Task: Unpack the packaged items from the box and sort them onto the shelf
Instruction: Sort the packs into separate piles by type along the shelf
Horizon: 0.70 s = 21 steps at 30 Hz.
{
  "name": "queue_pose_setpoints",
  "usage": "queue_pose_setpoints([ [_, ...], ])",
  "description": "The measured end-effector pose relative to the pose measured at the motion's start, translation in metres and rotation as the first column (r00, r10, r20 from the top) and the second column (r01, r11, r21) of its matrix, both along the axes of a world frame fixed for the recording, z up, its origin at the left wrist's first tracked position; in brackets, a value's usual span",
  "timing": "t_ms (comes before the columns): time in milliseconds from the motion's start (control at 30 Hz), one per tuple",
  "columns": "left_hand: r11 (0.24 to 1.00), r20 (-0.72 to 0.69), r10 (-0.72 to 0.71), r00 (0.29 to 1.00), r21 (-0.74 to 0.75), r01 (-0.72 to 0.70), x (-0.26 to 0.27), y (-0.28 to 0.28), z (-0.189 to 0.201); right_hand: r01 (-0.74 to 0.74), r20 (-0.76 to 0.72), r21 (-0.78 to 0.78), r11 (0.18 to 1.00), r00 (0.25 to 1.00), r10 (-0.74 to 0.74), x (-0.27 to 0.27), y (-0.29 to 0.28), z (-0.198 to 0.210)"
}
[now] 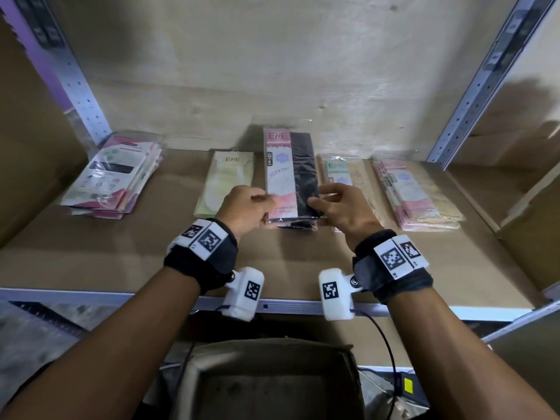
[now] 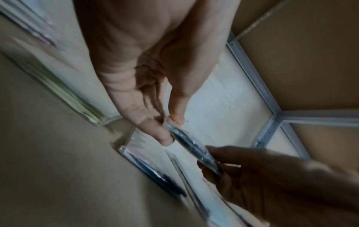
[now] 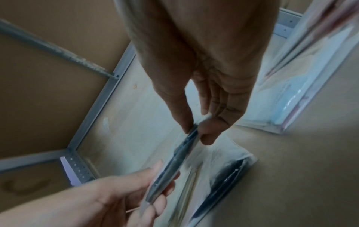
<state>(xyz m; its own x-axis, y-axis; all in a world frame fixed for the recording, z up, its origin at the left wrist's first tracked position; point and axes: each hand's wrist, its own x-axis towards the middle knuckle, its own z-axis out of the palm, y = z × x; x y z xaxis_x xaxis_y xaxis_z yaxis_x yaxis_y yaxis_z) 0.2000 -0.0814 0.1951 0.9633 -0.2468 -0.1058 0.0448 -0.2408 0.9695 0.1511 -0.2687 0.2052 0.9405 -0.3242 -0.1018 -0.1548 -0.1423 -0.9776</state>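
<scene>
Fingers (image 1: 266, 199) on pink-labelled black packet (image 1: 291, 174)

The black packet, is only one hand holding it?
No, the left hand pinches the near left corner of the black packet and the right hand pinches its near right corner.

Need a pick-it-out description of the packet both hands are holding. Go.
On the cardboard-lined shelf, look along the row of packets near the back wall. The black-stocking packet is in the middle, held by the left hand and right hand. Only it shows black fabric beside a pink ENE card.
</scene>
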Motion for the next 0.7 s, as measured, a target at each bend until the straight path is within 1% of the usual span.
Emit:
queue_pose_setpoints([
  [67,0.989,0.099,0.063,0.993,0.124,-0.075,0.004,-0.004,-0.003,0.040,-0.009,-0.102,0.994,0.999,-0.041,0.006,-0.002,-0.002],
  [133,0.966,0.166,0.107,0.980,0.215,-0.142,0.008,-0.008,-0.004,0.082,-0.022,-0.175,0.981,0.996,-0.087,0.014,-0.003,-0.003],
  [267,0.937,0.161,0.095,0.982,0.317,-0.143,0.012,-0.014,-0.003,0.074,-0.065,-0.361,0.930,0.992,-0.104,0.025,-0.003,-0.004],
  [400,0.892,0.188,0.057,0.980,0.431,-0.135,0.018,-0.013,-0.002,0.019,-0.097,-0.479,0.878,0.992,-0.075,0.028,-0.001,-0.006],
  [500,0.863,0.201,0.037,0.979,0.488,-0.133,0.021,-0.011,-0.001,-0.017,-0.136,-0.516,0.856,0.989,-0.062,0.029,0.001,-0.006],
  [700,0.823,0.184,-0.043,0.982,0.563,-0.070,0.024,-0.012,-0.002,-0.068,-0.190,-0.540,0.839,0.981,-0.043,0.030,0.001,-0.006],
])
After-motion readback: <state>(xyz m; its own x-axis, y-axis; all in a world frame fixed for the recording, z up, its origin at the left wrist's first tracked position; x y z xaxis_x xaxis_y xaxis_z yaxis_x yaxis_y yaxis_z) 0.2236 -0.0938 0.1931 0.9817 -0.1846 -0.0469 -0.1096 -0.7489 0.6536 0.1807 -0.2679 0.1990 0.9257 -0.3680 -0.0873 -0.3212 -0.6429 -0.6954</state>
